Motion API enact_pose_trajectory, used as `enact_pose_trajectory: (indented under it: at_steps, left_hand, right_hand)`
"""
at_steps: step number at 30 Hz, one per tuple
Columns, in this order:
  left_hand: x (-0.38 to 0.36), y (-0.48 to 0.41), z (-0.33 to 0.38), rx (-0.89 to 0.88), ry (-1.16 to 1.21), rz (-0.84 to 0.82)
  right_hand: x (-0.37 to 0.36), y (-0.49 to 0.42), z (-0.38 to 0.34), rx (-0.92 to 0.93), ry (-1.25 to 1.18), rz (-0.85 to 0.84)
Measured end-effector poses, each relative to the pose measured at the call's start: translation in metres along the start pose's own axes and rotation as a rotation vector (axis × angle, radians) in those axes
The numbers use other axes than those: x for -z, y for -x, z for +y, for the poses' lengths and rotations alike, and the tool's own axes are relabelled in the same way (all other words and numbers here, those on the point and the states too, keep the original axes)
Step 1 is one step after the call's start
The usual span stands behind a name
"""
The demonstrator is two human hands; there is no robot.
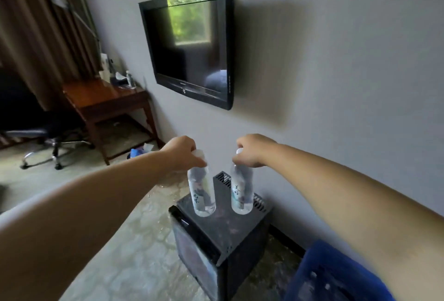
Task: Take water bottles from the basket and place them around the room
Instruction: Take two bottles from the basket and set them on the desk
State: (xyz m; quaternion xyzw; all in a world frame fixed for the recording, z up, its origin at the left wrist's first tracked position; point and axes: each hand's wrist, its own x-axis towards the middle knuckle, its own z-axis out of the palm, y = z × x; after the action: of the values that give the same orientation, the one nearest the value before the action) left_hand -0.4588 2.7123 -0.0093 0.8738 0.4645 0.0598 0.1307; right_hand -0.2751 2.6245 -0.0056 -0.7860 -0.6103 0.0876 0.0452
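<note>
Two clear water bottles with white caps hang upright over a small black fridge (230, 231). My left hand (180, 151) grips the neck of the left bottle (201, 192). My right hand (252, 150) grips the neck of the right bottle (242, 192). Both bottle bases are at or just above the fridge's top; I cannot tell whether they touch it. The blue basket (331, 274) sits at the lower right, partly hidden by my right arm.
A black television (189, 43) hangs on the grey wall above the fridge. A wooden desk (108, 101) with small items stands at the left, with a black office chair (40, 132) in front of it. Brown curtains hang at the far left. Patterned carpet covers the floor.
</note>
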Motion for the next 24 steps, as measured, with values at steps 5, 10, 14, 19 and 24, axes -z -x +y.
enact_pose_trajectory:
  at_steps: [5, 10, 14, 19, 24]
  left_hand:
    - [0.039, 0.019, -0.087, 0.26, 0.132, 0.072]
    - [0.076, 0.035, -0.176, 0.393, 0.119, 0.167]
    - [0.111, 0.033, -0.262, 0.438, 0.11, 0.181]
    - [0.157, 0.009, -0.361, 0.479, 0.074, 0.179]
    - [0.184, -0.028, -0.456, 0.541, 0.122, 0.209]
  right_hand:
    - [-0.002, -0.035, -0.092, 0.164, -0.046, 0.032]
    - [0.003, -0.081, -0.188, 0.319, -0.052, -0.034]
    - [0.002, -0.134, -0.282, 0.39, -0.048, -0.128]
    - [0.0, -0.203, -0.379, 0.456, -0.012, -0.192]
    - [-0.009, -0.282, -0.452, 0.482, -0.075, -0.202]
